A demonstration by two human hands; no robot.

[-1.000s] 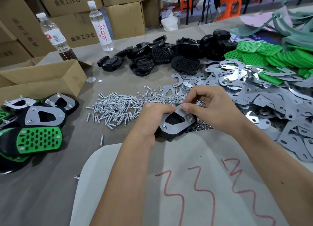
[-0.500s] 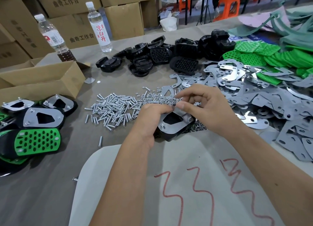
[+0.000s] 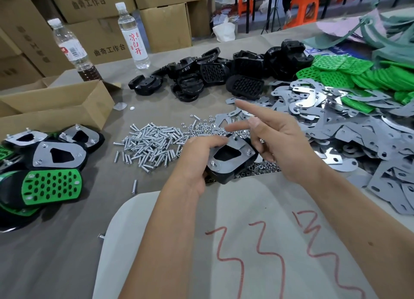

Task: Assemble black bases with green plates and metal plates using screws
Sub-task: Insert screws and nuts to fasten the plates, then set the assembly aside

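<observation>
My left grip point(image 3: 201, 151) grasps black base point(image 3: 233, 162); right grip point(image 3: 280, 137) released, nearer nut pile point(image 3: 259, 167) at 6 o'clock.

Cardboard box point(image 3: 105, 50) reads 曲奇工作台; bottle point(image 3: 133, 35) label reads 凉白开.

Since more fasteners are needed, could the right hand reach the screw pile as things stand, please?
Probably yes: the right hand is open and empty, the screw pile lies uncovered, though the left hand partly crosses the path.
</observation>
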